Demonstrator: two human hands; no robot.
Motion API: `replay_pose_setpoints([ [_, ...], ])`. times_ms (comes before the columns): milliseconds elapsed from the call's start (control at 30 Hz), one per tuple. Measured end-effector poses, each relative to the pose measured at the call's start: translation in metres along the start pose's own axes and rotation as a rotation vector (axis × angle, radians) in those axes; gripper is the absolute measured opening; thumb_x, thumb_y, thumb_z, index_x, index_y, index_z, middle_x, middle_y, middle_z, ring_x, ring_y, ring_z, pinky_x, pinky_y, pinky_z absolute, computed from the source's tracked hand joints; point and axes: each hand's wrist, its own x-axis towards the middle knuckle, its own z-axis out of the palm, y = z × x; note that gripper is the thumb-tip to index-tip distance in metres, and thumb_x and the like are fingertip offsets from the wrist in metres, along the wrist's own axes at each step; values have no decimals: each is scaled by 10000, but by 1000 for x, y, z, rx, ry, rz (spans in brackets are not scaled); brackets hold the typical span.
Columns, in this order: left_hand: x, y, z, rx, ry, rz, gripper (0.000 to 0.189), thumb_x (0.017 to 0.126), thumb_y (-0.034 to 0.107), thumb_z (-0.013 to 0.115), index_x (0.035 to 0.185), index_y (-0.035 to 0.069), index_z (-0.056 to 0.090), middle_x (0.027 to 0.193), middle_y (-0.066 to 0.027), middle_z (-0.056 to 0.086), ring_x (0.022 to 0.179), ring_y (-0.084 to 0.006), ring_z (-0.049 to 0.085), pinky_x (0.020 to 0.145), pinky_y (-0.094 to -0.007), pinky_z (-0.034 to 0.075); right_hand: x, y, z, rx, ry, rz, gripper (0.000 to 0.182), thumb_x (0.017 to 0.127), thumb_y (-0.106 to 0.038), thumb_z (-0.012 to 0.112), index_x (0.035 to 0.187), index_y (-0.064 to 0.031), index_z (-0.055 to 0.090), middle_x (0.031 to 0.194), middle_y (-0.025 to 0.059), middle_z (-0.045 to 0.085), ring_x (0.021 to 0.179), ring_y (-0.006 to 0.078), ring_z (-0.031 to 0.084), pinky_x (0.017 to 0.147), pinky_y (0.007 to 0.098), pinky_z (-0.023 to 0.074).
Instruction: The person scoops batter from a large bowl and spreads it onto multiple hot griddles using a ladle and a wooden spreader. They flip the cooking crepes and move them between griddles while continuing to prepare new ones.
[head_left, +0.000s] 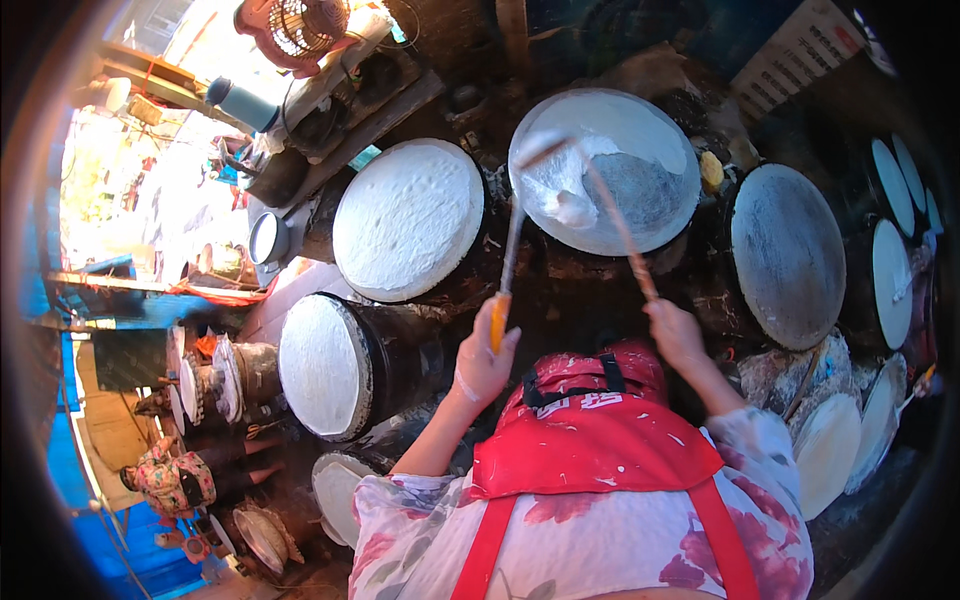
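Note:
My left hand (486, 355) is closed around the yellow handle (498, 322) of a long metal tool that reaches up to a large round pan (637, 196); motion blurs its far end. A long thin stick (621, 223) is gripped in my right hand (675, 330), its tip over the same pan. White batter or dough (637, 120) spreads over the pan's upper part, with a blurred white lump at its lower left; the rest of the surface looks grey. To the left, another round pan bears a bumpy white layer (409, 219).
A dark grey round pan (789, 256) stands at the right, a white-covered one (321, 366) at lower left. A small pot (268, 238), a blue bottle (247, 103) and a pink fan (296, 30) are at upper left. A person (174, 480) is farther off at left.

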Motion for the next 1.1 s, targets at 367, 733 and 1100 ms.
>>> replay_pose_setpoints([
  [367,6,-12,-33,-836,-107,-536,290,925,171,513,1178,87,399,655,3,421,404,-69,384,359,-202,297,-11,-10,86,485,44,254,275,922,-288,455,958,-50,588,649,143,588,570,274,581,538,388,439],
  [733,14,-8,-32,-979,-237,-562,301,947,223,481,1212,102,408,672,-4,419,439,-82,412,392,-221,352,-15,12,76,116,214,171,244,918,-321,448,915,-109,569,762,203,619,742,421,590,625,526,451],
  [1100,26,5,-24,-947,-274,-582,290,965,234,448,1217,94,416,664,-1,417,447,-74,400,407,-211,359,-21,22,38,92,229,175,258,918,-295,434,866,-81,569,754,177,620,738,395,593,632,502,448],
])
